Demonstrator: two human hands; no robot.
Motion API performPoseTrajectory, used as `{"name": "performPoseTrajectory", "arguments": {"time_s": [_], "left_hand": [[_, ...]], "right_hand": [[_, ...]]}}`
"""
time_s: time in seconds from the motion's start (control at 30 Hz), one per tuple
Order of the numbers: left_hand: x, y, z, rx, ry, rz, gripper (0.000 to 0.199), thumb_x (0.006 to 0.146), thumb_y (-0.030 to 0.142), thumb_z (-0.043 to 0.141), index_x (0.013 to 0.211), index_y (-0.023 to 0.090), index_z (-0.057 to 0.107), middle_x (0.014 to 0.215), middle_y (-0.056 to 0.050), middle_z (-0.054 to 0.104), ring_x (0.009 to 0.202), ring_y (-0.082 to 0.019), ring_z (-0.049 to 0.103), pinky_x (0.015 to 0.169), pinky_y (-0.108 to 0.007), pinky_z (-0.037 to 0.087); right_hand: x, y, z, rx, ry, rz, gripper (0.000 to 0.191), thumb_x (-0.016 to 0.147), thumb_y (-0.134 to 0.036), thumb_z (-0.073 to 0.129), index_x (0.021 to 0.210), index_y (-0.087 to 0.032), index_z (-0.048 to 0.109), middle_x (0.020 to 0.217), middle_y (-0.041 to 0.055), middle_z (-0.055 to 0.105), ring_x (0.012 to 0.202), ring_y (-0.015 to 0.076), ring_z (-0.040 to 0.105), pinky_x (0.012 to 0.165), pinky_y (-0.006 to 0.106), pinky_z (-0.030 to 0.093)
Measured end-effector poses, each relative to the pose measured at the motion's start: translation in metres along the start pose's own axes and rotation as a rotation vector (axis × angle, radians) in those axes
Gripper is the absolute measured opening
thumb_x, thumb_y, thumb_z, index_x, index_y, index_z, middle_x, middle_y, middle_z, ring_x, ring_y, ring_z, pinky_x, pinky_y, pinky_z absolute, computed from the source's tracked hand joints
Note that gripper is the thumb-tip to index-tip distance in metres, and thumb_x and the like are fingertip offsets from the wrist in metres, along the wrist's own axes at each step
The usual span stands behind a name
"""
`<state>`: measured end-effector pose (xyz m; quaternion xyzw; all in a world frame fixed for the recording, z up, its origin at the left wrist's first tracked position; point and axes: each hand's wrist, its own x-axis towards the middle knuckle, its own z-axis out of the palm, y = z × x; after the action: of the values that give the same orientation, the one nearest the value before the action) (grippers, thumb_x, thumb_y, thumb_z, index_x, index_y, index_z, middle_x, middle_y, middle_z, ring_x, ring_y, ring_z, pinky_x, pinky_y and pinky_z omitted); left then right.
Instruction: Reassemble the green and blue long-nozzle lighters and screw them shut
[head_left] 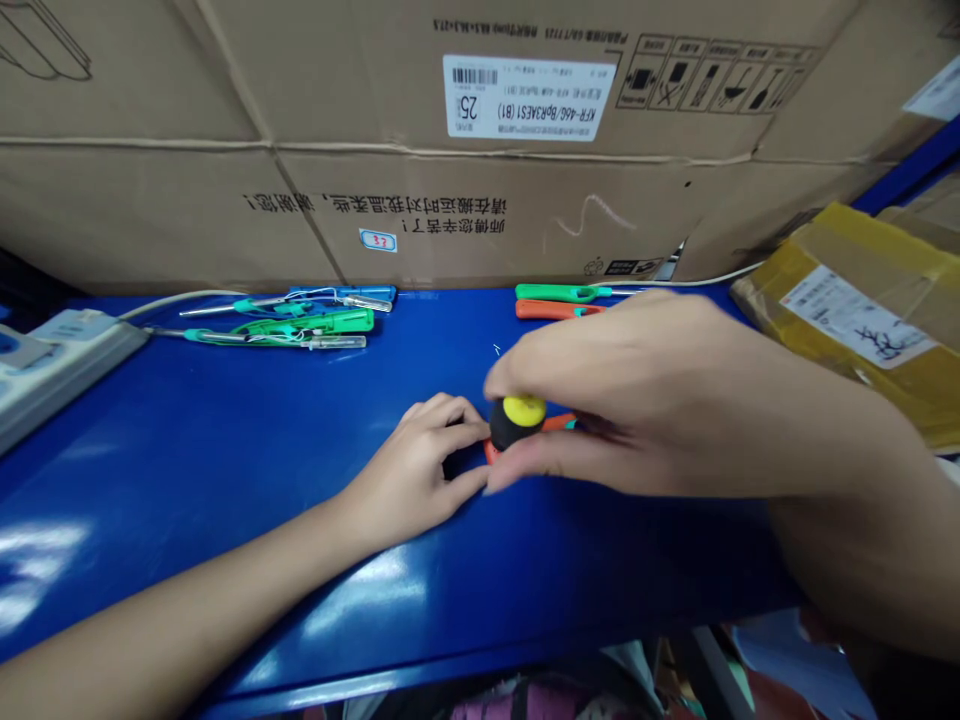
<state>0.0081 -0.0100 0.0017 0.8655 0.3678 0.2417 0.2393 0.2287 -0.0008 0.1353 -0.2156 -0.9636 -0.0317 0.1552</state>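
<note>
My right hand (660, 395) grips a screwdriver (517, 422) by its black handle with a yellow end cap. The handle stands roughly upright and is seen from above, so its shaft and tip are hidden. Beneath it lies an orange long-necked lighter (559, 423) on the blue tabletop (300, 440), mostly covered by my right hand. From the left, my left hand (427, 465) pinches the end of this lighter between thumb and fingers, holding it against the surface.
At the back lie an intact-looking green lighter (555, 292) and an orange one (551, 309). Left of them are opened green (345, 321) and blue lighters (382, 294) with exposed wires. A power strip (71, 345), a large carton (420, 180) and a yellow-taped box (855, 260) surround the area.
</note>
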Motion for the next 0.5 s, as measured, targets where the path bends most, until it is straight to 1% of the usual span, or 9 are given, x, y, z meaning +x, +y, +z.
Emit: {"name": "performPoseTrajectory", "arguments": {"time_s": [0.07, 0.1, 0.13, 0.2, 0.27, 0.3, 0.37, 0.43, 0.5], "left_hand": [[0.001, 0.001, -0.001, 0.007, -0.021, -0.017, 0.023, 0.094, 0.038, 0.065, 0.11, 0.023, 0.071, 0.11, -0.007, 0.068, 0.107, -0.027, 0.061, 0.091, -0.042, 0.051], [0.001, 0.001, -0.001, 0.019, -0.019, -0.02, 0.023, 0.094, 0.039, 0.065, 0.109, 0.023, 0.072, 0.108, -0.006, 0.069, 0.106, -0.027, 0.062, 0.091, -0.042, 0.051], [0.001, 0.001, -0.001, 0.031, -0.009, -0.023, 0.022, 0.095, 0.039, 0.064, 0.107, 0.023, 0.072, 0.107, -0.006, 0.069, 0.105, -0.027, 0.062, 0.09, -0.042, 0.052], [0.0, 0.001, 0.0, 0.044, 0.015, -0.019, 0.023, 0.094, 0.04, 0.064, 0.105, 0.022, 0.071, 0.107, -0.006, 0.069, 0.107, -0.028, 0.062, 0.09, -0.043, 0.052], [0.0, 0.0, 0.001, 0.038, 0.036, -0.01, 0.023, 0.093, 0.04, 0.065, 0.106, 0.022, 0.071, 0.113, -0.007, 0.068, 0.113, -0.03, 0.061, 0.095, -0.047, 0.051], [0.0, 0.0, 0.001, 0.033, 0.039, -0.005, 0.023, 0.093, 0.04, 0.065, 0.107, 0.022, 0.071, 0.118, -0.008, 0.068, 0.118, -0.032, 0.06, 0.098, -0.049, 0.05], [0.0, 0.0, 0.001, 0.014, 0.027, -0.006, 0.022, 0.093, 0.039, 0.066, 0.107, 0.023, 0.072, 0.125, -0.008, 0.066, 0.123, -0.032, 0.058, 0.102, -0.051, 0.048], [0.0, 0.0, 0.001, -0.021, 0.006, -0.01, 0.024, 0.094, 0.037, 0.065, 0.111, 0.023, 0.071, 0.129, -0.008, 0.066, 0.123, -0.03, 0.059, 0.103, -0.05, 0.048], [0.0, 0.0, 0.001, -0.046, -0.009, -0.008, 0.026, 0.094, 0.036, 0.065, 0.116, 0.022, 0.069, 0.13, -0.007, 0.066, 0.124, -0.029, 0.059, 0.103, -0.047, 0.049]], "right_hand": [[0.003, -0.003, 0.005, -0.141, 0.082, 0.022, 0.042, 0.102, -0.054, 0.048, 0.082, -0.019, 0.061, 0.061, -0.0028, 0.057, 0.05, 0.0124, 0.05, 0.047, 0.031, 0.016], [0.004, -0.004, 0.008, -0.174, 0.117, 0.024, 0.047, 0.102, -0.057, 0.045, 0.08, -0.019, 0.062, 0.061, -0.0022, 0.057, 0.049, 0.0125, 0.049, 0.047, 0.031, 0.014], [0.006, -0.005, 0.012, -0.173, 0.142, 0.025, 0.049, 0.103, -0.057, 0.042, 0.081, -0.019, 0.064, 0.064, -0.001, 0.06, 0.051, 0.0131, 0.052, 0.047, 0.031, 0.016], [0.008, -0.005, 0.018, -0.064, 0.162, 0.019, 0.042, 0.106, -0.047, 0.041, 0.09, -0.018, 0.068, 0.081, 0.0023, 0.07, 0.068, 0.0154, 0.063, 0.051, 0.028, 0.029], [0.01, -0.004, 0.022, 0.124, 0.156, 0.004, 0.03, 0.107, -0.034, 0.044, 0.103, -0.018, 0.069, 0.099, 0.004, 0.074, 0.087, 0.0154, 0.068, 0.064, 0.026, 0.042], [0.01, -0.003, 0.023, 0.215, 0.146, -0.009, 0.026, 0.106, -0.029, 0.045, 0.107, -0.018, 0.069, 0.104, 0.0038, 0.075, 0.092, 0.0143, 0.068, 0.071, 0.025, 0.046], [0.009, -0.001, 0.02, 0.339, 0.114, -0.03, 0.022, 0.105, -0.025, 0.047, 0.11, -0.018, 0.068, 0.106, 0.0023, 0.075, 0.094, 0.0126, 0.068, 0.079, 0.024, 0.048], [0.006, 0.001, 0.014, 0.395, 0.062, -0.036, 0.021, 0.102, -0.02, 0.049, 0.114, -0.019, 0.067, 0.11, 0.0017, 0.075, 0.097, 0.0125, 0.068, 0.084, 0.025, 0.049], [0.004, 0.002, 0.006, 0.414, -0.01, -0.044, 0.026, 0.1, -0.014, 0.049, 0.12, -0.021, 0.064, 0.115, 0.0025, 0.074, 0.099, 0.0129, 0.067, 0.085, 0.026, 0.049]]}}
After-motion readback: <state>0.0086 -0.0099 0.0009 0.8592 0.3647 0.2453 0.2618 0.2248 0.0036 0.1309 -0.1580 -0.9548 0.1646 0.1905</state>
